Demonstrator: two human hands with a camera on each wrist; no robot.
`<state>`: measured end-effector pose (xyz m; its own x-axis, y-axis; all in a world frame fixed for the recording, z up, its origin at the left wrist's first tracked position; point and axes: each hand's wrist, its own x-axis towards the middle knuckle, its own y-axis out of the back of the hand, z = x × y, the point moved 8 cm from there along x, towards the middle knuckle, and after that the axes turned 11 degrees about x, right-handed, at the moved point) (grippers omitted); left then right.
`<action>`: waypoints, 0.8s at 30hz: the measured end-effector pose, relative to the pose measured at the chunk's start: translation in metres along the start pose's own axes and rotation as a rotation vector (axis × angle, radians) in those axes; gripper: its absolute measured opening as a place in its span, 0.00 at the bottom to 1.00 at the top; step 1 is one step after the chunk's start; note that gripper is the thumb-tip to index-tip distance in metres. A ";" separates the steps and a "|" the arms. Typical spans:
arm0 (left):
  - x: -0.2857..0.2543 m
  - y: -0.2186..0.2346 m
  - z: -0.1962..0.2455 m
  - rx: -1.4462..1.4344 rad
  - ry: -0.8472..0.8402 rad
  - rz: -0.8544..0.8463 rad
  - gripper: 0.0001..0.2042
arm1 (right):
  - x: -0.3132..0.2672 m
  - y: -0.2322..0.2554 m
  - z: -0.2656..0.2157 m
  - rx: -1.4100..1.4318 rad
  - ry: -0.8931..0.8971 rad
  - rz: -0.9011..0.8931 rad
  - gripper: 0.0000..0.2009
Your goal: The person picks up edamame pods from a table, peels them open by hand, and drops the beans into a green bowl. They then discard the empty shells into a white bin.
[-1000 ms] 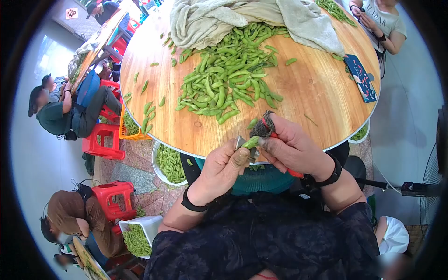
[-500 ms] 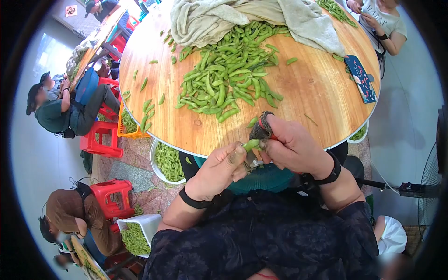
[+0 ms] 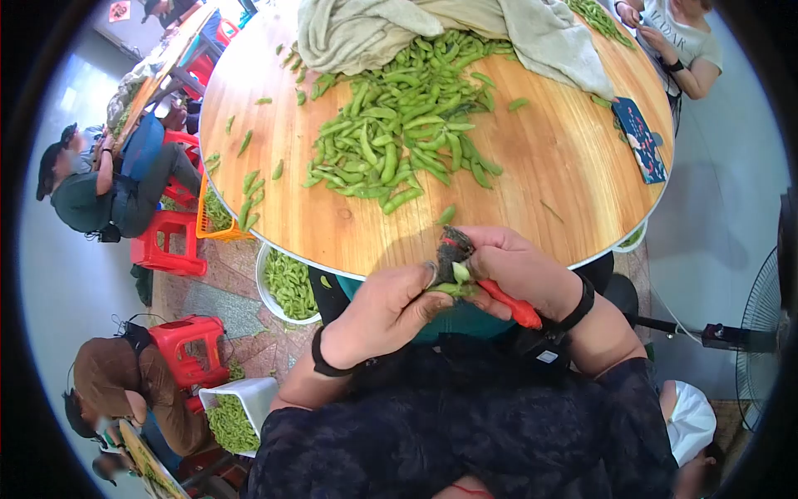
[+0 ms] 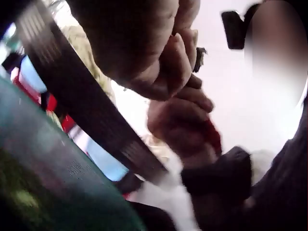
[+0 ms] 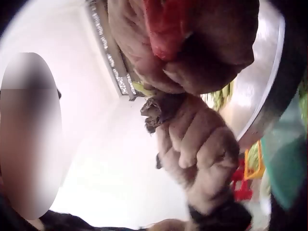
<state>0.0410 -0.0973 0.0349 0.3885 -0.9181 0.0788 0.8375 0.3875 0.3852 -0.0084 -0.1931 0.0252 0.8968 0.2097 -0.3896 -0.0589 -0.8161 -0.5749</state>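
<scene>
Over the near table edge, my left hand (image 3: pixel 386 312) pinches a green soybean pod (image 3: pixel 453 289) between thumb and fingers. Close against it, my right hand (image 3: pixel 528 270) grips a red-handled tool (image 3: pixel 509 303), whose working end is hidden by the fingers. A dark, ragged wrap with a red band (image 3: pixel 451 247) sits at the right fingertips. Just below that wrap shows a pale green bean or pod end (image 3: pixel 460 272). In the right wrist view the red handle (image 5: pixel 166 29) lies in the right fist, with the left hand (image 5: pixel 199 139) directly beneath.
A heap of soybean pods (image 3: pixel 391 141) lies on the round wooden table (image 3: pixel 565 158), partly under a pale cloth (image 3: pixel 357 33). A dark blue patterned item (image 3: pixel 638 140) lies at right. Below left stand a white basin of pods (image 3: pixel 287 283) and red stools (image 3: pixel 170 241).
The hands have lowered slightly toward the body, and the right hand has turned, showing more of the red handle. The pod between them has tilted. The head view has shifted a little.
</scene>
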 end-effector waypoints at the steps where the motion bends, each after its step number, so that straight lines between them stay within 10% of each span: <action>1: -0.003 0.005 0.023 0.462 -0.235 0.079 0.09 | 0.000 -0.001 0.003 0.020 -0.032 0.004 0.08; 12: -0.020 0.002 0.001 0.172 -0.102 -0.126 0.08 | -0.013 0.000 0.020 -0.431 0.133 -0.062 0.05; 14: -0.022 0.001 -0.002 0.138 -0.067 -0.148 0.08 | -0.019 -0.001 0.010 -0.915 0.410 0.050 0.09; 24: -0.022 -0.009 -0.012 0.100 0.064 -0.316 0.11 | -0.024 -0.018 0.005 -0.995 0.473 -0.068 0.09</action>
<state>0.0292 -0.0801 0.0187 0.1419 -0.9832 -0.1152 0.8797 0.0718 0.4701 -0.0308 -0.1809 0.0413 0.9745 0.2169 0.0572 0.1860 -0.9239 0.3343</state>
